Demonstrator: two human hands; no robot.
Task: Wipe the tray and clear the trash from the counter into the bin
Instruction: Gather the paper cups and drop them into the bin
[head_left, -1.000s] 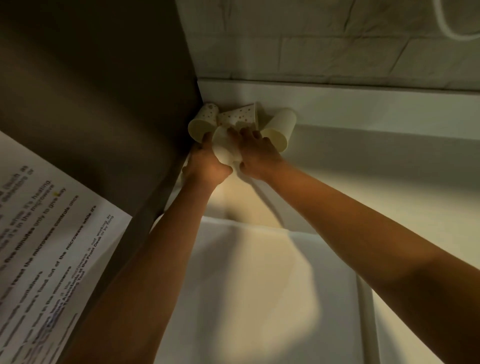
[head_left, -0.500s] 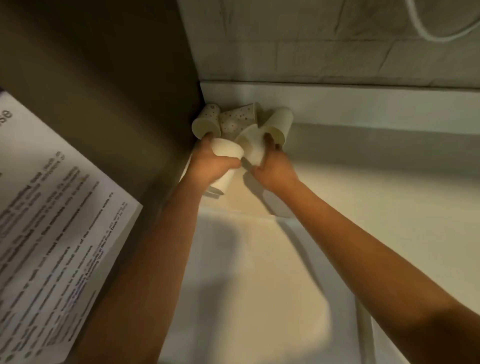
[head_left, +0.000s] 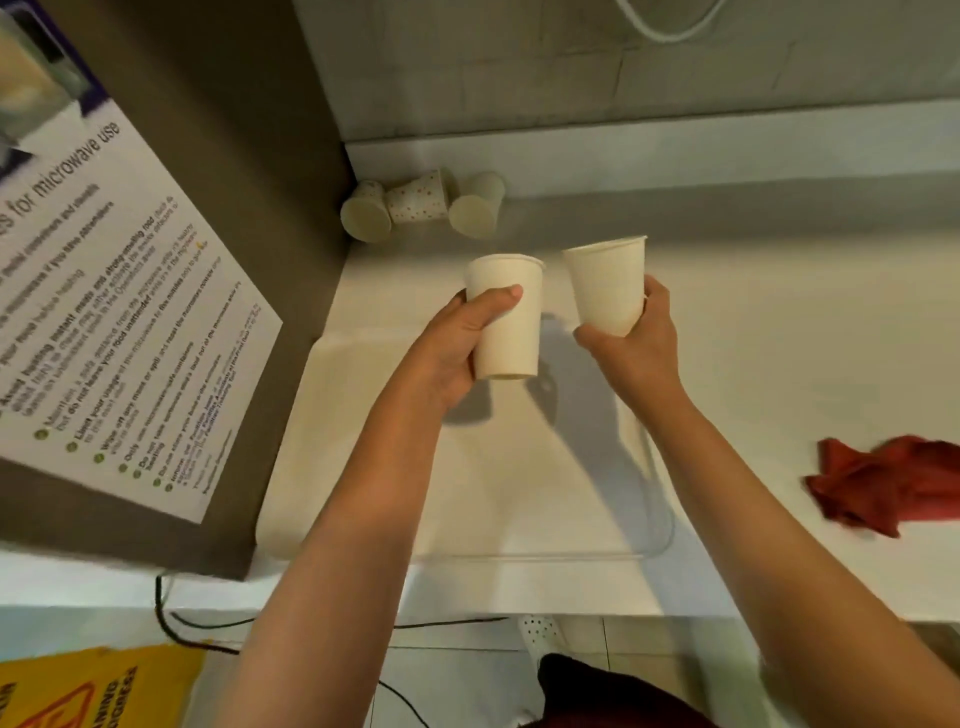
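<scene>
While each hand (head_left: 452, 353) (head_left: 636, 338) grips a paper cup | white counter (head_left: 779, 338) | tiled wall (head_left: 519, 67) | red cloth (head_left: 883, 486)

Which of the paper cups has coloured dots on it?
The dotted cup, lying on its side in the back corner between two plain ones.

White table (head_left: 779, 364), pale top, runs along a tiled wall. Clear shallow tray (head_left: 662, 525) lies on it near the front edge, its left end beside a dark appliance (head_left: 234, 182) that also stands on the table. In the back corner, three paper cups (head_left: 415, 203) lie tipped on their sides, bunched together, the middle one dotted. At the right, well apart from the tray, a crumpled red cloth (head_left: 883, 486).
</scene>
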